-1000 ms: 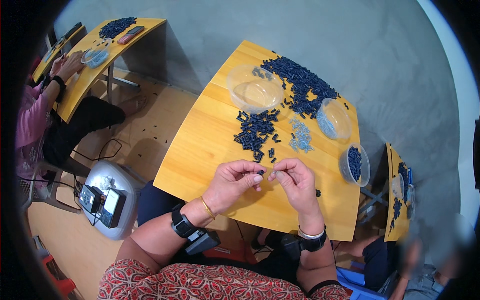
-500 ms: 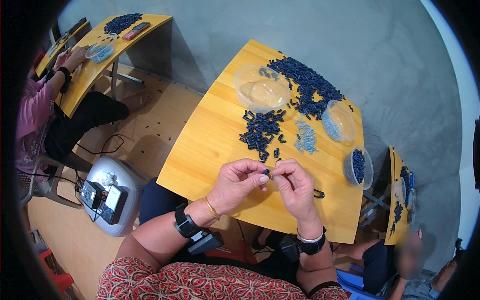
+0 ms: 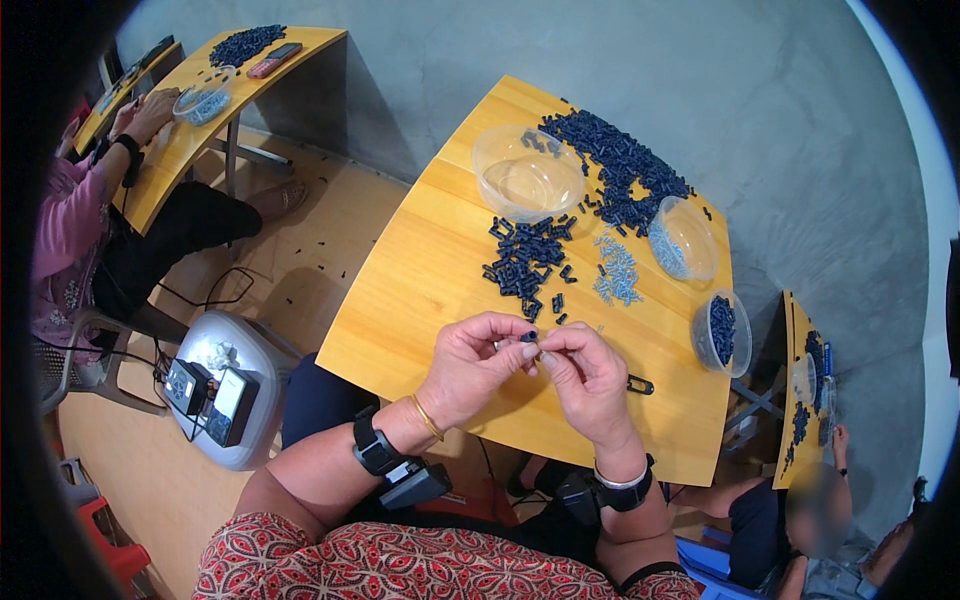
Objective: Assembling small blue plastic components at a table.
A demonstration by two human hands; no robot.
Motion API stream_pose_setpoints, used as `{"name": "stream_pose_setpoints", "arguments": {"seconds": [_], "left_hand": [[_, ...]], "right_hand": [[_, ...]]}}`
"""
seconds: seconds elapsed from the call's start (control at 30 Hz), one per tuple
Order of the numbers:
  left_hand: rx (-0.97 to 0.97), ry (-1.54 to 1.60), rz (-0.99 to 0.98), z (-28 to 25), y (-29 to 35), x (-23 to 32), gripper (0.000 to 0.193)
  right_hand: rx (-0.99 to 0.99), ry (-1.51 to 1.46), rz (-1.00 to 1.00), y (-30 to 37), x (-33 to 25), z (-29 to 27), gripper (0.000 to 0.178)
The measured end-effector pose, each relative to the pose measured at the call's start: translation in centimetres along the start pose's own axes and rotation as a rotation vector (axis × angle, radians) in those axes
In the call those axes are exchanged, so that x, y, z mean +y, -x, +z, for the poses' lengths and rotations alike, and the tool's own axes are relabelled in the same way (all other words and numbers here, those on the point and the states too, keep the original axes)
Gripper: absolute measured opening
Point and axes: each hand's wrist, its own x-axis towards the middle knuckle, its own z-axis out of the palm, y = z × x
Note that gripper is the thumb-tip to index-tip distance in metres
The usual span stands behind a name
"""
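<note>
My left hand (image 3: 472, 362) pinches a small dark-blue plastic piece (image 3: 529, 338) between thumb and fingertips, above the near part of the wooden table (image 3: 400, 300). Right up against it, my right hand (image 3: 583, 372) is closed in a pinch at the same piece; whatever lies between its fingertips is too small to make out. Just beyond the hands is a heap of dark-blue pieces (image 3: 525, 258). To its right lies a scatter of small light-blue-grey parts (image 3: 618, 270). A black flat slotted tool (image 3: 640, 385) rests beside my right hand.
Beyond the heap stands a clear bowl (image 3: 500, 200); a larger dark pile (image 3: 625, 160) spreads along the far edge. At the right are a bowl of light-blue parts (image 3: 665, 255) and a tub of dark pieces (image 3: 721, 330). Co-workers sit at tables left and right.
Both hands stay together over the table, with the fingertips slightly shifted around the dark-blue piece. The co-worker at lower right has raised a hand.
</note>
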Motion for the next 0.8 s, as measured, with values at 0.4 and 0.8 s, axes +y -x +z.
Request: {"name": "stream_pose_setpoints", "arguments": {"seconds": [0.4,0.8], "left_hand": [[0.033,0.2,-0.091,-0.4,-0.2,-0.1,0.012],[-0.05,-0.24,0.034,0.2,0.5,-0.1,0.013]], "right_hand": [[0.065,0.049,0.091,0.1,0.3,-0.1,0.009],[0.135,0.246,-0.096,-0.2,0.1,-1.4,0.008]]}}
